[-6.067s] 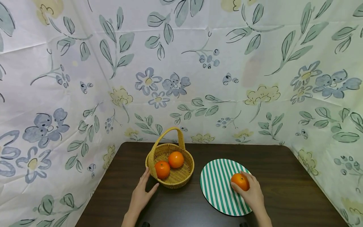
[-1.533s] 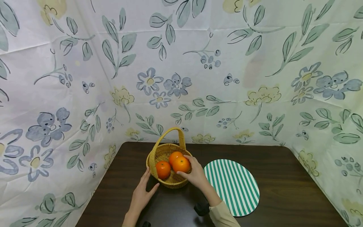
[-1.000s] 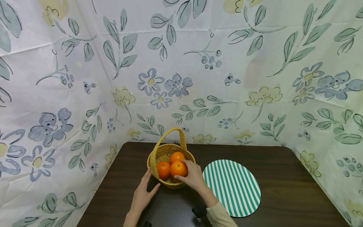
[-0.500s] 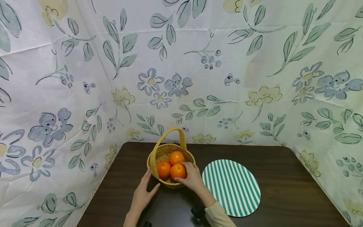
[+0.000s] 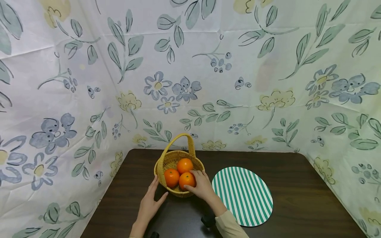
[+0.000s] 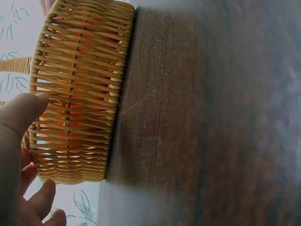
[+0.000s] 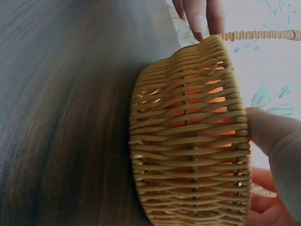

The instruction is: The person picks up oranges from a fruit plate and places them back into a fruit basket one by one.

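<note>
A yellow wicker basket [image 5: 182,193] with a tall handle stands on the dark wooden table, also seen side-on in both wrist views. Inside it lie one orange [image 5: 171,178] at the left, another orange [image 5: 185,165] at the back and a third orange [image 5: 187,180] at the front right. My right hand [image 5: 203,185] reaches over the right rim and holds the front-right orange between thumb and fingers. At the basket's left side rests my left hand [image 5: 148,204], fingers extended along the wall and thumb near the front; its thumb overlaps the rim in the left wrist view.
A round green-and-white striped mat [image 5: 245,198] lies on the table [image 5: 300,198] right of the basket, partly behind the right forearm. Floral cloth [image 5: 226,82] hangs behind and along both sides of the table.
My right hand has carried an orange from the striped mat leftward into the basket and lowered it beside the other two. My left hand has stayed at the basket's side.
</note>
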Available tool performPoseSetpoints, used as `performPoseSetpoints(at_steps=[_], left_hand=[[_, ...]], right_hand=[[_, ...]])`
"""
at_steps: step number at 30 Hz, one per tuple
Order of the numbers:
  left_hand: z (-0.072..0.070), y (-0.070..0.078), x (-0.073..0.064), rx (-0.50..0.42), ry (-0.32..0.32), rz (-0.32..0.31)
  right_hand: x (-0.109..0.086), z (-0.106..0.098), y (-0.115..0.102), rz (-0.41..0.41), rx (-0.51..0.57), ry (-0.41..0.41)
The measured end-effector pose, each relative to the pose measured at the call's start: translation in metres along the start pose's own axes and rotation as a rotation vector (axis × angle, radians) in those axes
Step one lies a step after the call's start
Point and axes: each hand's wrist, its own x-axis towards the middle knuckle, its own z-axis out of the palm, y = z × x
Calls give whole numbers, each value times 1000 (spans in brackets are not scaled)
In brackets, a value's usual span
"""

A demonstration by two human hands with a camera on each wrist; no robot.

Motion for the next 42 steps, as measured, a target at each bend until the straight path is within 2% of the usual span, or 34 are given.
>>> performPoseSetpoints(at_steps=[8, 12, 17, 21, 28, 31, 34, 38, 42], left_hand=[[0, 2, -2, -17, -46, 5], [-1, 3, -4, -19, -82, -16], [-3, 5, -11, 21, -177, -76], [-2, 10, -17, 60, -276, -74], [-2, 32, -23, 62, -418, 32], [-4, 43, -23, 79, -444, 87], [-8, 52, -22, 119, -430, 152], [-12, 64, -20, 194, -378, 239], [-14, 75, -18, 227, -329, 296]], right_hand=[[-1, 0, 7, -82, 13, 37], [-2, -4, 11, -113, 41, 59], [-7, -12, 17, -124, 79, 101], [-13, -20, 22, -108, 79, 106], [-21, -38, 33, -84, 45, 144], [-26, -46, 40, -81, 30, 165], [-30, -54, 47, -82, 20, 180], [-34, -63, 55, -74, 2, 176], [-36, -71, 60, -74, -33, 178]])
